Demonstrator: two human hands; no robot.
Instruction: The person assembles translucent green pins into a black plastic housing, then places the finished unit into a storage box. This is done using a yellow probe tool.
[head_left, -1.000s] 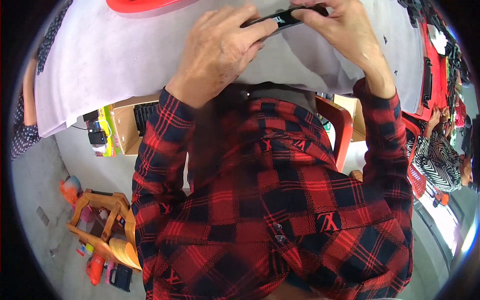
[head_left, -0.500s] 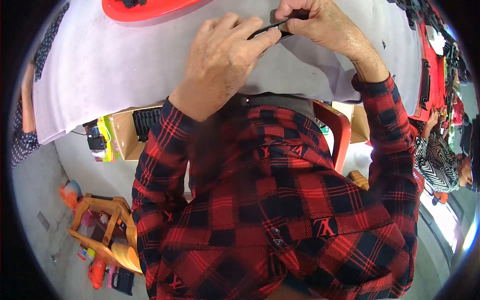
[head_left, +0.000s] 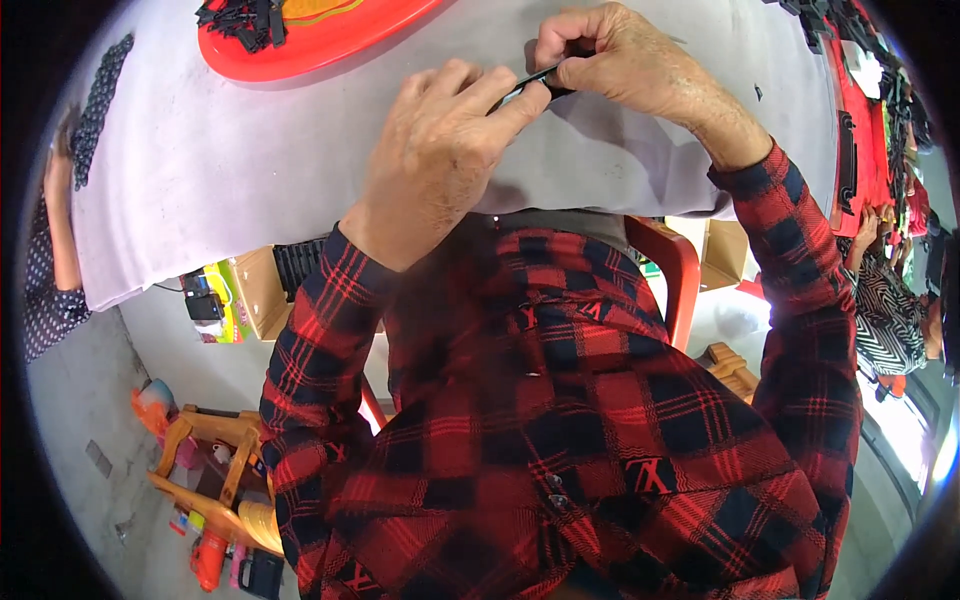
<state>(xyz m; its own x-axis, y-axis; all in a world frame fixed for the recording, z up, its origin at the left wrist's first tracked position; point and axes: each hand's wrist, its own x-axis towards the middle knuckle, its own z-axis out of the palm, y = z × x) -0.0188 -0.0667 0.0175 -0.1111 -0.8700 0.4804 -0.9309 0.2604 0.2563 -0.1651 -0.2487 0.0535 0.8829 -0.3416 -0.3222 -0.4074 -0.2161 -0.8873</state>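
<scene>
Between my two hands, above the pale tablecloth, is a narrow black piece with a shiny strip along it; its exact kind is not clear. My left hand pinches its near-left end between thumb and fingers. At the far-right end, my right hand grips it with thumb and curled forefinger. Much of the piece is hidden behind the fingers. Beyond my left hand a red oval tray carries several small black parts and something yellow.
A co-worker's arm rests at the table's left edge beside a dark beaded strip. On the right, a red surface holds black parts, with another person near it. Under the table stand cardboard boxes; a wooden chair is at lower left.
The view has shifted so the table and tray sit lower, showing more of the tray's contents. Both hands keep their hold on the black piece, with only slight finger movement.
</scene>
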